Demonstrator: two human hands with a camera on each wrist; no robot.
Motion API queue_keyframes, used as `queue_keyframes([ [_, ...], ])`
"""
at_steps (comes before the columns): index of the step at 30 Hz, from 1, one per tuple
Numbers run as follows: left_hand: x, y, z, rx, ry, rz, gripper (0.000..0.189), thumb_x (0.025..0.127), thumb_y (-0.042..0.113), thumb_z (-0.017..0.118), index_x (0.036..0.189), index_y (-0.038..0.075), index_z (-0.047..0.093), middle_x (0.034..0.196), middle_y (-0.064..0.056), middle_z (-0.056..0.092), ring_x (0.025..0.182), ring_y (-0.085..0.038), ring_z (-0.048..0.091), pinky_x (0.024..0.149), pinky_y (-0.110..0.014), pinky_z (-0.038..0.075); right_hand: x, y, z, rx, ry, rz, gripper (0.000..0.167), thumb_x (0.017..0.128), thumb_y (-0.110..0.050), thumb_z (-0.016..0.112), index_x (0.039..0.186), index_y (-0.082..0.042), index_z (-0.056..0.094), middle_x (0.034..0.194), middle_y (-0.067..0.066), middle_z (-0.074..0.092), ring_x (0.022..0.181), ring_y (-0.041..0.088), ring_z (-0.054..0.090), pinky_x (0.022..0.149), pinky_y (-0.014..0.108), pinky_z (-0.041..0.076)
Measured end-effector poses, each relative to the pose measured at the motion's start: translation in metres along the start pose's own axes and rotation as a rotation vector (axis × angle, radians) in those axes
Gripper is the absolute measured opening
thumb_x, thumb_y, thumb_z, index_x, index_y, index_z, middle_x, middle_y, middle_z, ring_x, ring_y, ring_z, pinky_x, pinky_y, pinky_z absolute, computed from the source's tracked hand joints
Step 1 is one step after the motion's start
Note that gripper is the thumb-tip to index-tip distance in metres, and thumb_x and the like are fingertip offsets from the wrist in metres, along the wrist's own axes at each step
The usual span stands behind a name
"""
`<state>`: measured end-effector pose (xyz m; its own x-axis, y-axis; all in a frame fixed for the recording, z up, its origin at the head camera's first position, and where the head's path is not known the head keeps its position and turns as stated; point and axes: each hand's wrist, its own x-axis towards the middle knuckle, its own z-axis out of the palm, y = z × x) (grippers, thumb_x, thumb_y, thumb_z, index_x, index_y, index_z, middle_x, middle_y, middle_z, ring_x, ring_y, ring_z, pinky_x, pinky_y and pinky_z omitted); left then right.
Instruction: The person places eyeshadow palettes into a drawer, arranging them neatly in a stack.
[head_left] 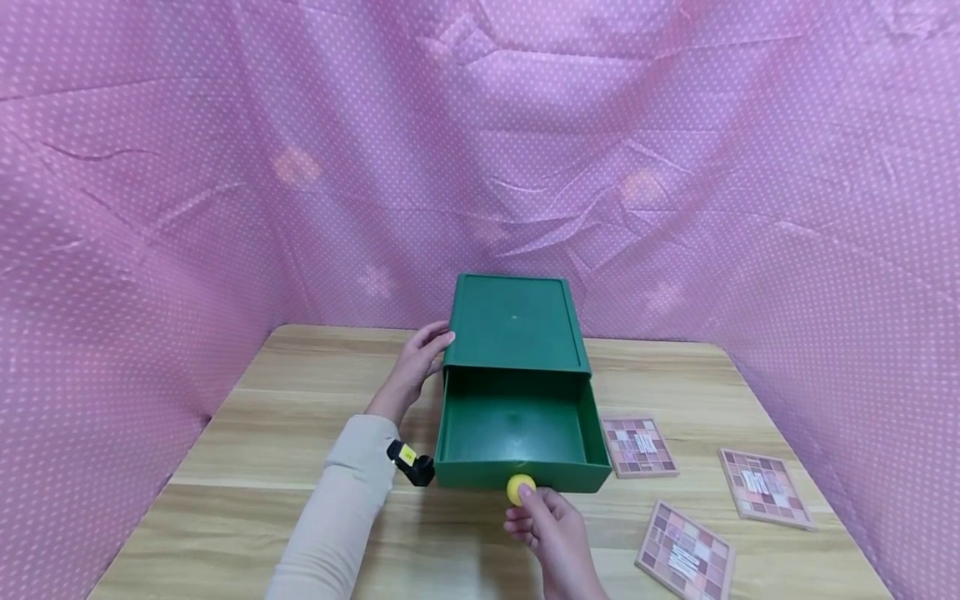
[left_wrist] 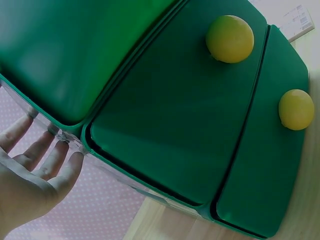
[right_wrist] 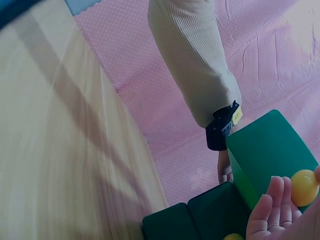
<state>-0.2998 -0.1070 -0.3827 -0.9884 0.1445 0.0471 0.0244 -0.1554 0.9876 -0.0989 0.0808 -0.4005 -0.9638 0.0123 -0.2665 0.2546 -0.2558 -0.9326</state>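
Operator: What is here, biggest first?

Describer: A pink curtain [head_left: 525,125] with white dots stands behind and on both sides. Inside it is a pale wooden table [head_left: 300,408]. On that, in front of you, sits a green cabinet [head_left: 517,321]. Its top drawer [head_left: 517,425] stands far out toward you; the middle drawer [left_wrist: 170,110] and bottom drawer [left_wrist: 260,150] look closed.

Operator: Anything smaller?

Describer: Three flat, square boxes with a patchwork print lie to your right: one [head_left: 640,447] near the drawer, one [head_left: 767,487] farther right, one [head_left: 686,552] nearer you.

Operator: And the hands?

Describer: Your left hand [head_left: 420,362] has its fingers spread and fairly straight, tips against the cabinet's left side. Your right hand [head_left: 555,533] pinches the yellow knob [head_left: 519,483] on the drawer front.

Operator: What could go wrong?

Describer: In my judgement, a harder pull might bring the drawer right out or tip the cabinet forward, because your left fingers seem to brace its side without clasping it. A sideways tug could jam the drawer. Smallest risk: that smooth, round knob could slip from a loose pinch.
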Motion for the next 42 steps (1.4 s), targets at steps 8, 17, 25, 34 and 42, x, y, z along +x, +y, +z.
queue_keyframes([
  [8,0.001,0.000,-0.001,-0.010,-0.005,-0.010,0.046,0.084,0.024,0.055,0.124,0.006,0.042,0.123,-0.011,0.039,0.112,-0.025,0.038,0.091,-0.043,0.031,-0.007,0.004,0.000,0.007,-0.023,-0.002,0.034,0.086,-0.027,0.052,0.094,0.006,0.048,0.074,0.006,0.056,0.066,0.015,0.055,0.066,0.027,0.047],
  [17,0.001,-0.001,0.000,-0.008,0.005,0.002,0.046,0.083,0.026,0.056,0.123,0.008,0.044,0.121,-0.009,0.041,0.110,-0.024,0.039,0.090,-0.042,0.032,-0.012,0.006,-0.003,-0.017,-0.011,0.039,0.040,0.085,-0.032,0.053,0.097,0.006,0.047,0.076,0.007,0.056,0.068,0.015,0.054,0.066,0.027,0.046],
  [25,0.002,-0.002,-0.001,0.017,0.003,0.000,0.047,0.083,0.029,0.057,0.123,0.009,0.044,0.121,-0.008,0.041,0.110,-0.022,0.040,0.088,-0.039,0.035,-0.014,0.008,-0.005,-0.034,0.005,0.081,0.044,0.084,-0.034,0.054,0.098,0.007,0.047,0.075,0.007,0.056,0.066,0.016,0.055,0.065,0.028,0.046],
  [34,0.001,-0.003,0.000,0.011,0.010,0.001,0.047,0.082,0.030,0.058,0.123,0.010,0.045,0.121,-0.007,0.041,0.110,-0.022,0.040,0.089,-0.040,0.034,-0.017,0.010,-0.008,-0.026,-0.007,0.068,0.038,0.085,-0.031,0.052,0.096,0.005,0.047,0.073,0.006,0.055,0.065,0.016,0.055,0.065,0.028,0.046],
  [42,0.000,-0.005,0.001,0.006,0.013,0.004,0.048,0.082,0.030,0.058,0.123,0.009,0.044,0.121,-0.008,0.041,0.111,-0.023,0.039,0.090,-0.041,0.033,-0.017,0.014,-0.021,-0.078,-0.066,0.010,0.040,0.087,-0.027,0.050,0.102,0.009,0.046,0.079,0.009,0.058,0.070,0.017,0.057,0.067,0.029,0.047],
])
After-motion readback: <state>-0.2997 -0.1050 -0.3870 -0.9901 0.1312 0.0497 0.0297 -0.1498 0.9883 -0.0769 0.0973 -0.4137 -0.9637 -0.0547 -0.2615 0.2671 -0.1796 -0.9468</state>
